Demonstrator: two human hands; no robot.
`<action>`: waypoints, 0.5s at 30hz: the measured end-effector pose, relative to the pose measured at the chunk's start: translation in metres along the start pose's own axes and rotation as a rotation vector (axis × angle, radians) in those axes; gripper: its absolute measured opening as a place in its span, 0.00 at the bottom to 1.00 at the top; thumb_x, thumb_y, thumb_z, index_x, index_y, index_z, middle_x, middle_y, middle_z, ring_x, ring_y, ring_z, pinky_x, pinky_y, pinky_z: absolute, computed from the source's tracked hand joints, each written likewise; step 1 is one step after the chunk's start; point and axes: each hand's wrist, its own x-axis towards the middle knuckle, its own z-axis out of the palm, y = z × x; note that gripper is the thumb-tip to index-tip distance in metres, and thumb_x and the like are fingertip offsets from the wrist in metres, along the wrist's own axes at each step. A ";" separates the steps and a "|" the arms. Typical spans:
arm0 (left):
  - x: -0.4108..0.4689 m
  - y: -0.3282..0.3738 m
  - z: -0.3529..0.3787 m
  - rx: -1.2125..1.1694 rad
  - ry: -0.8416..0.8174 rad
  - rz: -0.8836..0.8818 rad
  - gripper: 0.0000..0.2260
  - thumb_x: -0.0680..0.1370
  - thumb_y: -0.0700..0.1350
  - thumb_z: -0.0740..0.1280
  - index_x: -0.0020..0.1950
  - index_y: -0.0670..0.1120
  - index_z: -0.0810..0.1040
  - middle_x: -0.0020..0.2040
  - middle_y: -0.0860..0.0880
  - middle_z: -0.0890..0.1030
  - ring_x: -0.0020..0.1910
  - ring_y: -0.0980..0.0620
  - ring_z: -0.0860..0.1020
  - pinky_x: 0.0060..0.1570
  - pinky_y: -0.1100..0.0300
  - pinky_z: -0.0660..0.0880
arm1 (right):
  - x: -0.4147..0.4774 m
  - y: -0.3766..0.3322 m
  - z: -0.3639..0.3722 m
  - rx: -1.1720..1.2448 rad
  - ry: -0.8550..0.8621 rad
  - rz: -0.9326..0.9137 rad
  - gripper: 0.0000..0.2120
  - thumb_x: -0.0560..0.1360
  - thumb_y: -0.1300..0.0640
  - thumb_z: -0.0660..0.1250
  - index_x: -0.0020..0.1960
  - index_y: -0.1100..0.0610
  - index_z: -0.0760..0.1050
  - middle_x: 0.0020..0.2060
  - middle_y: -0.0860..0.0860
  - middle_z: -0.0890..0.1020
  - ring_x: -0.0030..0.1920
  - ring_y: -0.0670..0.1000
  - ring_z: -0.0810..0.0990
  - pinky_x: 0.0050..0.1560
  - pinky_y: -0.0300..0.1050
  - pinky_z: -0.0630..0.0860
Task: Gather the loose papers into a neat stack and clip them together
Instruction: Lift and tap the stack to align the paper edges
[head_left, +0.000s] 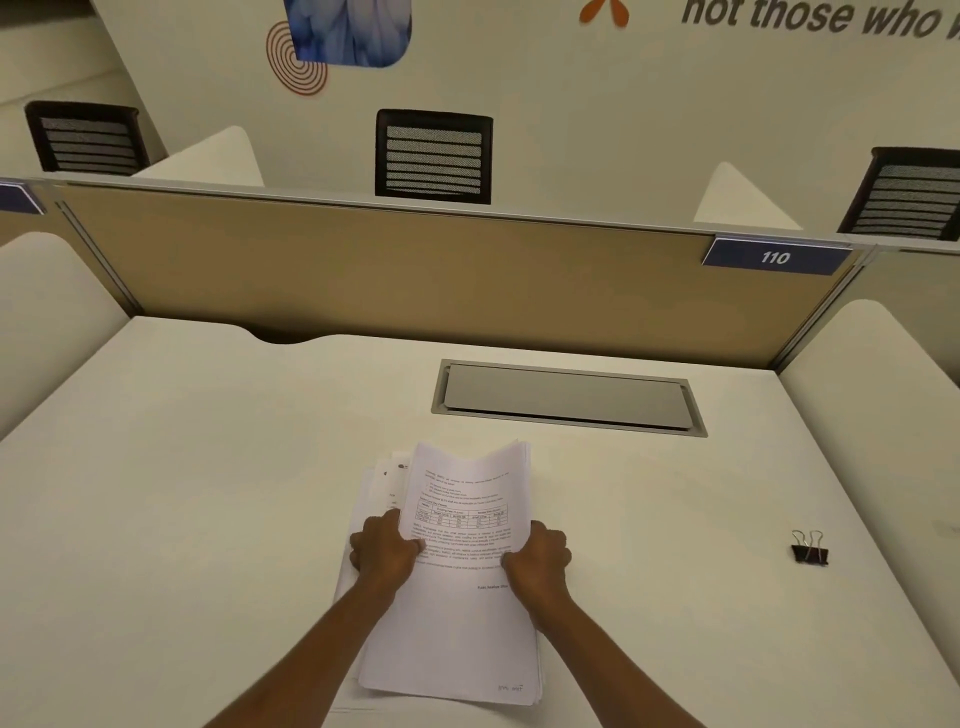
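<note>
A stack of printed white papers (457, 613) is held tilted up over the desk in front of me, its top sheet showing text and a small table. My left hand (382, 551) grips the stack's left edge and my right hand (537, 558) grips its right edge. A few more sheets (384, 483) lie skewed underneath, sticking out at the left and far side. A black binder clip (809, 550) with silver handles sits on the desk well to the right of my right hand, apart from the papers.
The white desk (182, 493) has a grey cable hatch (566, 397) set in it beyond the papers. A tan partition (363, 265) with a blue "110" label (775, 257) closes the far edge. Black mesh chairs (434, 156) stand behind it.
</note>
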 end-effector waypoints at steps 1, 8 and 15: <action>-0.001 0.001 0.000 0.101 0.030 -0.002 0.19 0.72 0.49 0.72 0.61 0.48 0.76 0.59 0.44 0.76 0.58 0.40 0.71 0.56 0.49 0.72 | -0.004 -0.003 0.000 -0.048 0.020 0.022 0.12 0.69 0.63 0.62 0.51 0.59 0.74 0.53 0.56 0.71 0.56 0.59 0.69 0.53 0.48 0.72; -0.007 0.012 0.002 0.179 0.037 -0.014 0.20 0.76 0.48 0.68 0.66 0.48 0.70 0.61 0.41 0.69 0.61 0.40 0.69 0.57 0.47 0.70 | -0.011 -0.010 0.004 0.024 0.029 0.118 0.12 0.70 0.64 0.61 0.54 0.62 0.71 0.54 0.58 0.74 0.55 0.60 0.73 0.52 0.48 0.74; 0.004 0.003 -0.005 -0.160 0.027 0.011 0.16 0.71 0.38 0.72 0.58 0.45 0.76 0.55 0.41 0.77 0.52 0.41 0.78 0.51 0.48 0.80 | -0.012 -0.011 -0.003 0.388 -0.049 0.118 0.13 0.64 0.68 0.63 0.47 0.57 0.74 0.46 0.54 0.81 0.43 0.52 0.81 0.38 0.46 0.81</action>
